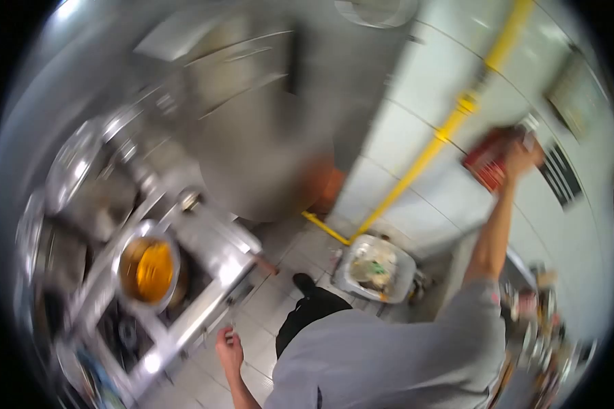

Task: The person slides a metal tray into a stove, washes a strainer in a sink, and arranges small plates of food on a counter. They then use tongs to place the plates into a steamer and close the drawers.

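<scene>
At the upper right, my right hand (520, 161) reaches out with a straight arm to a red box-like thing (488, 160) against the tiled wall. A whitish piece (527, 125) shows at the top of it, just above my fingers. Motion smears these fingers, and I cannot tell whether they grip the red thing. My left hand (230, 347) hangs low beside the stove's front edge, fingers loosely bent and a little apart, with nothing plainly in them. Left of it, a metal pot (125, 273) with an orange mass (155, 271) inside stands on the stove (177, 334).
A yellow pipe (416, 167) runs down the tiled wall. On the floor below stands a lined grey bin (406, 269) with waste in it. Larger metal pots (92, 204) crowd the back of the stove. Cluttered items (542, 341) fill the lower right.
</scene>
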A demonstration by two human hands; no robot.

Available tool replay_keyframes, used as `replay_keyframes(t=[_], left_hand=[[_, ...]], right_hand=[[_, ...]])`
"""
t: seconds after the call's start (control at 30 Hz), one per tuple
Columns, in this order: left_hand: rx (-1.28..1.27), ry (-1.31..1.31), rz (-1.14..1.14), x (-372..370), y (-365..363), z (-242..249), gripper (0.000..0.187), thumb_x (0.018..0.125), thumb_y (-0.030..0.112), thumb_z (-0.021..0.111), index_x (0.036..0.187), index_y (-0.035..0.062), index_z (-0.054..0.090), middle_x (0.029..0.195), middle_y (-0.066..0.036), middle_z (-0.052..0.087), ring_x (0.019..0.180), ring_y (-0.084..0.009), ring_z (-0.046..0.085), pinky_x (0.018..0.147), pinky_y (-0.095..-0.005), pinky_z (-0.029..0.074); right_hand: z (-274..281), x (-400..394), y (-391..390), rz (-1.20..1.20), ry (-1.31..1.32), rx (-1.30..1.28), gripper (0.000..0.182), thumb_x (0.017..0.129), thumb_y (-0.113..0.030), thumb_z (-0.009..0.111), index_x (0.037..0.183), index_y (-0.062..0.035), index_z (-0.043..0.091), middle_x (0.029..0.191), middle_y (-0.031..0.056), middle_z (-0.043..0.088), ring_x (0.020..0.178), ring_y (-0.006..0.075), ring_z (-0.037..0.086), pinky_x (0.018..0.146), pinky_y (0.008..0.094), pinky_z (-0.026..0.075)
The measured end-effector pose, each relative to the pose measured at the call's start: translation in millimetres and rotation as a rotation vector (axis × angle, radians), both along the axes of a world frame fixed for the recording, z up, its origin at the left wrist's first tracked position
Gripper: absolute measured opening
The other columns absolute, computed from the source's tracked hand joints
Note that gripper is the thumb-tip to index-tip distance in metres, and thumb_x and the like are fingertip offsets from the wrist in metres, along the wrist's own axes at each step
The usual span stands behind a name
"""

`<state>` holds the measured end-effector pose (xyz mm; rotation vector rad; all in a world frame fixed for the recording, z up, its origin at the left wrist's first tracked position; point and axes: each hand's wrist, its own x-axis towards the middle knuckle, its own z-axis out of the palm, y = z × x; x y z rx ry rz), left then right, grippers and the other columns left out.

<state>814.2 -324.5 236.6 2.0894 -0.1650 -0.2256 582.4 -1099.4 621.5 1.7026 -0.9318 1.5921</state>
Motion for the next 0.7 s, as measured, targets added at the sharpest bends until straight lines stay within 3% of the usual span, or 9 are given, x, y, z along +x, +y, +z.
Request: replay_keyframes(t=[0.03,0.07,0.13,0.17,0.23,0.27,0.43,0.53,0.7], left_hand=[[0.006,0.001,0.033,-11,10,-2,0.021,0.085,0.002,0.06,0.106,0.0005,0.061,0.102,-0.015,0.065,0.077,-0.0237,0.065,0.063,-0.0332,0.053],[0.01,0.004,0.085,-19,17,-1,0.022,0.084,0.002,0.06,0.106,0.0007,0.061,0.102,-0.016,0.065,0.077,-0.0247,0.066,0.064,-0.0337,0.054],[0.027,-0.036,0.169,-40,33,12,0.026,0.081,0.001,0.061,0.107,0.0013,0.061,0.105,-0.018,0.064,0.079,-0.03,0.067,0.067,-0.0373,0.055],[0.031,-0.077,0.218,-53,43,14,0.025,0.081,0.003,0.062,0.106,0.0021,0.061,0.105,-0.017,0.063,0.081,-0.0328,0.066,0.071,-0.0386,0.054],[-0.015,0.004,0.347,-83,61,30,0.025,0.082,0.006,0.061,0.106,0.0027,0.06,0.105,-0.017,0.063,0.083,-0.0336,0.066,0.075,-0.0404,0.053],[0.001,-0.015,0.403,-101,70,32,0.025,0.083,0.007,0.061,0.107,0.0031,0.06,0.105,-0.017,0.063,0.084,-0.0328,0.066,0.077,-0.0414,0.053],[0.05,-0.039,0.797,-197,97,46,0.023,0.087,0.009,0.059,0.109,0.0014,0.059,0.105,-0.016,0.062,0.083,-0.0266,0.066,0.072,-0.0376,0.053],[-0.046,-0.008,1.107,-271,100,59,0.023,0.088,0.01,0.058,0.109,0.0015,0.059,0.104,-0.015,0.062,0.082,-0.026,0.065,0.072,-0.0371,0.053],[-0.131,0.036,1.558,-384,92,55,0.027,0.088,0.014,0.061,0.112,0.0016,0.059,0.101,-0.015,0.062,0.084,-0.0235,0.065,0.074,-0.0349,0.054]], right_hand=[[1,25,46,0.215,-0.103,0.166,0.042,0.084,-0.014,0.062,0.124,0.0,0.059,0.117,0.0191,0.061,0.105,0.0322,0.059,0.095,0.0418,0.045],[-14,60,102,0.363,-0.091,-0.004,0.038,0.089,-0.007,0.06,0.126,0.001,0.058,0.119,0.0179,0.061,0.105,0.0295,0.06,0.095,0.0392,0.046],[-57,143,200,0.762,-0.174,0.053,0.03,0.093,-0.006,0.061,0.122,0.0029,0.059,0.116,0.0164,0.062,0.106,0.025,0.059,0.093,0.0343,0.047],[-92,174,249,0.733,0.008,0.176,0.025,0.093,-0.003,0.06,0.118,0.0037,0.06,0.111,0.0171,0.062,0.103,0.0247,0.059,0.092,0.0352,0.047],[-155,250,373,1.414,0.13,0.337,0.016,0.092,-0.003,0.058,0.106,0.0035,0.06,0.109,0.015,0.061,0.095,0.0255,0.059,0.089,0.036,0.048],[-170,265,444,1.551,0.329,0.498,0.011,0.09,-0.003,0.06,0.101,0.0015,0.061,0.104,0.0144,0.063,0.091,0.026,0.06,0.084,0.0364,0.049],[-234,282,678,2.293,1.304,0.414,0.013,0.084,0.001,0.062,0.096,-0.0001,0.066,0.088,0.0159,0.065,0.078,0.0328,0.062,0.072,0.0382,0.05],[-249,249,774,2.483,1.743,0.185,0.011,0.084,0.0,0.062,0.094,-0.0009,0.066,0.087,0.0157,0.065,0.079,0.0348,0.062,0.07,0.04,0.051],[-279,182,896,2.648,2.113,-0.192,0.011,0.086,-0.002,0.063,0.096,-0.0006,0.066,0.088,0.0146,0.065,0.077,0.0305,0.065,0.068,0.0362,0.051]])
